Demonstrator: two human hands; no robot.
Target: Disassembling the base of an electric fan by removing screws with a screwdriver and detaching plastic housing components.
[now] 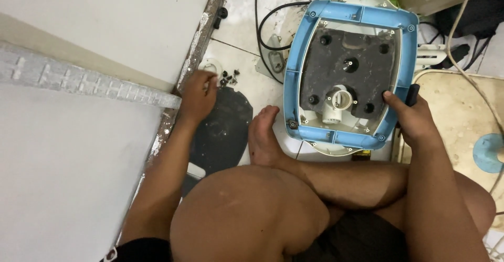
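Note:
A blue and white appliance base (350, 15) lies upside down on the tiled floor, its dark inner plate (362, 65) and a white tube fitting (337, 104) exposed. My right hand (412, 118) rests on the base's right edge and holds a black-handled tool (413, 93). My left hand (198, 95) reaches out to the left, its fingertips at a small heap of black screws (228, 77) on the floor. My bare foot (262, 136) rests beside the base's near-left corner.
A dark oval cover (223, 131) lies on the floor under my left wrist. A black cable (265, 28) loops behind the base. A white wall and ledge (79, 78) fill the left. Cords and a light blue round part (488, 152) sit at right.

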